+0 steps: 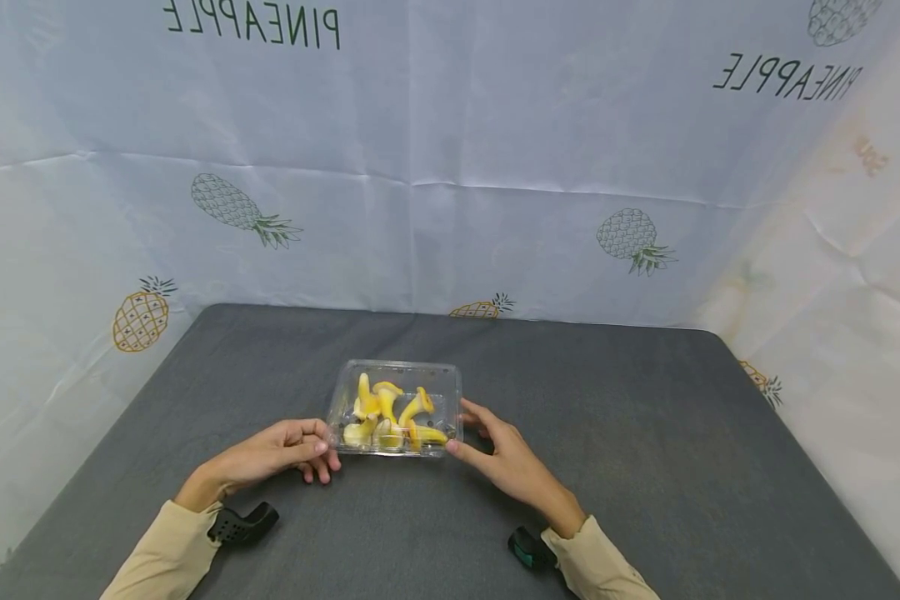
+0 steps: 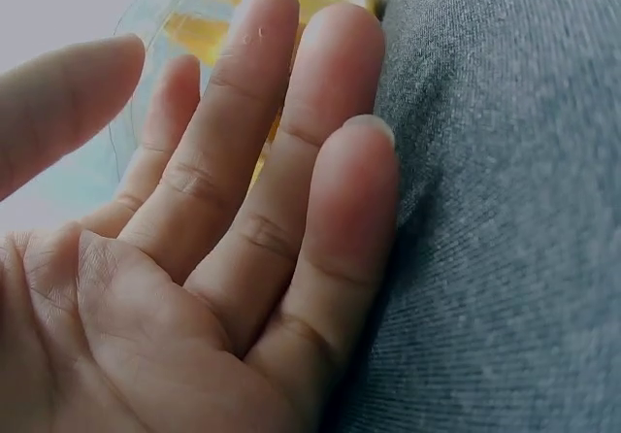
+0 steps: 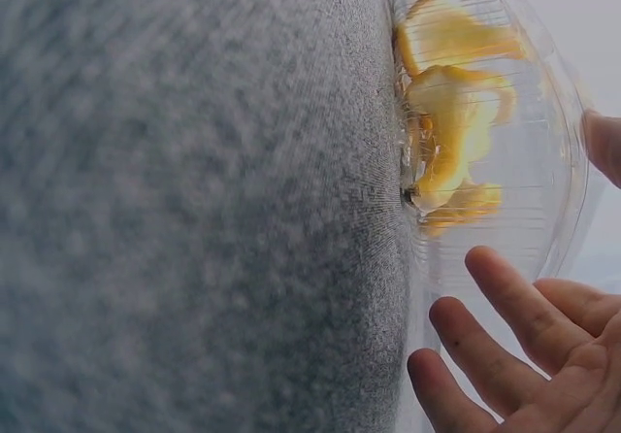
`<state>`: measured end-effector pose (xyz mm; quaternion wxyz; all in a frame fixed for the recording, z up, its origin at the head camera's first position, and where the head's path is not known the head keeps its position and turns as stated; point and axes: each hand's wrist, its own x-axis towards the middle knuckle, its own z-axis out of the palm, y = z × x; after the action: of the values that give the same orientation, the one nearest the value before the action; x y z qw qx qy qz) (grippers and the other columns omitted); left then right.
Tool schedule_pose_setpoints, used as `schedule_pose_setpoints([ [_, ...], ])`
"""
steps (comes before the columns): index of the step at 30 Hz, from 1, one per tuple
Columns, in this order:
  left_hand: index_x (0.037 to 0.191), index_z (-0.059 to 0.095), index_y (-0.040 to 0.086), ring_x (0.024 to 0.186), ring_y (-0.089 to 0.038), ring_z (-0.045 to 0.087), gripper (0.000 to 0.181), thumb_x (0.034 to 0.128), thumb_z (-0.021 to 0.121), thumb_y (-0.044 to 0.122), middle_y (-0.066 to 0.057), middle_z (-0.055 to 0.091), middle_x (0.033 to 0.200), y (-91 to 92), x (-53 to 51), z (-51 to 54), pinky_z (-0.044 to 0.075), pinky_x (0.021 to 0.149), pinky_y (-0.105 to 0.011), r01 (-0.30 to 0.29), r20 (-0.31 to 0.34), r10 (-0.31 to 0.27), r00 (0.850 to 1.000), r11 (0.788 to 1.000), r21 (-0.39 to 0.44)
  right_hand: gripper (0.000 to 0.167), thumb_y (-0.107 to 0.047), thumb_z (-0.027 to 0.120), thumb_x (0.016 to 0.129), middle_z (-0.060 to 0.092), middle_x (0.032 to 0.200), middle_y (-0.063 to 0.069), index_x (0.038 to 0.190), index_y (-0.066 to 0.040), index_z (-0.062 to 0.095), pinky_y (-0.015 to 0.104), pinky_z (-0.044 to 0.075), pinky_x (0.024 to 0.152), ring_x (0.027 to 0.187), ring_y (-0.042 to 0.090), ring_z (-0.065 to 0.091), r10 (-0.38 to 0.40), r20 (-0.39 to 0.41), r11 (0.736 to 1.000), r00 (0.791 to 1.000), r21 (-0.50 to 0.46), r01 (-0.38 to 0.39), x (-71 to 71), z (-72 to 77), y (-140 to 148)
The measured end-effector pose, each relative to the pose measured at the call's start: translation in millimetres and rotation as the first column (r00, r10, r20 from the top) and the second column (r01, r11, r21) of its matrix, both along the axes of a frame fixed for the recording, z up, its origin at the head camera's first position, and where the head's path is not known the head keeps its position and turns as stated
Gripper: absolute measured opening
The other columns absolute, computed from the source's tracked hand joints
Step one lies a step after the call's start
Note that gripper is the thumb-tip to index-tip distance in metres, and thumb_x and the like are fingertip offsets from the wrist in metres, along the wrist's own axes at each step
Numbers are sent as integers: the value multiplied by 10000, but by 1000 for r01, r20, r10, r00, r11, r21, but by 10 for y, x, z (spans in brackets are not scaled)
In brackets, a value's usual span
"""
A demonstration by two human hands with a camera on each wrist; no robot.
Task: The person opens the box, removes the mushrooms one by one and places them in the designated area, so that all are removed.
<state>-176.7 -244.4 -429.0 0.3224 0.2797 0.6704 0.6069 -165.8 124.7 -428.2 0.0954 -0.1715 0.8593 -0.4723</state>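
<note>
1. Cloth [image 1: 450,108]: white, creased, hanging behind and at both sides of the tabletop, printed with pineapples and mirrored "PINEAPPLE" lettering.
2. Tabletop [image 1: 645,433]: dark grey, with a woven texture in the wrist views and rounded far corners.
3. Sleeves [image 1: 168,550]: beige, on both of the person's forearms, coming in from the near side.
4. Box [image 1: 442,383]: clear and ribbed, sitting near the middle of the tabletop, between the two hands.
5. Left hand [image 1: 288,450]: just beside the box's left side, near its front corner. Its grip is slack, fingers gently bent and thumb apart from them, with hold of nothing; whether a fingertip touches the box cannot be told.
6. Right hand [image 1: 506,458]: at the box's right side. Its grip is wide, fingers spread and thumb well apart from them; the thumb tip meets the box's edge, and nothing is grasped.
7. Wrist mounts [image 1: 243,523]: black, one at each wrist.
8. Mushrooms [image 1: 387,400]: several, yellow with pale parts, lying at mixed angles inside the box, mostly toward its front.
</note>
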Motion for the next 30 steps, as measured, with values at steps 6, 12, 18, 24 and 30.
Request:
schedule_pose_setpoints([
  [6,1106,538,16,925,-120,691,178,1079,389,109,-32,688,1052,23,8,9,583,772,-279,-27,20,27,999,1000,-6,708,-377,670,947,565,1428,113,1531,-119,364,549,412,1127,1346,305,513,-12,-7,1000,1000,2,12,0,-10,-11],
  [12,1134,514,-41,917,-121,684,199,1074,407,117,-14,680,1022,37,7,4,582,758,-272,-71,66,69,995,997,26,702,-386,662,951,564,1427,100,1529,-124,361,548,413,1125,1345,301,511,-21,2,1000,1000,-2,21,-1,-15,-18],
  [18,1118,528,-6,908,-114,678,184,1074,401,119,11,672,1000,56,-2,2,573,753,-263,-85,102,81,991,996,36,703,-386,642,964,539,1448,121,1535,-111,339,552,412,1124,1350,312,503,-20,17,1000,1000,-13,20,3,-18,-26],
  [24,1068,562,75,875,-112,672,170,1070,407,144,35,670,959,87,4,35,565,743,-257,-86,144,77,987,995,54,701,-398,599,988,513,1471,108,1551,-112,295,546,397,1135,1367,299,481,6,28,999,1000,-43,-5,16,-14,-29],
  [30,1037,573,122,849,-110,668,156,1058,420,144,42,670,929,114,23,71,561,729,-260,-83,143,76,987,996,44,678,-370,585,1000,507,1473,122,1549,-101,293,551,399,1126,1367,309,475,-5,13,999,1000,-42,5,23,-23,-55],
])
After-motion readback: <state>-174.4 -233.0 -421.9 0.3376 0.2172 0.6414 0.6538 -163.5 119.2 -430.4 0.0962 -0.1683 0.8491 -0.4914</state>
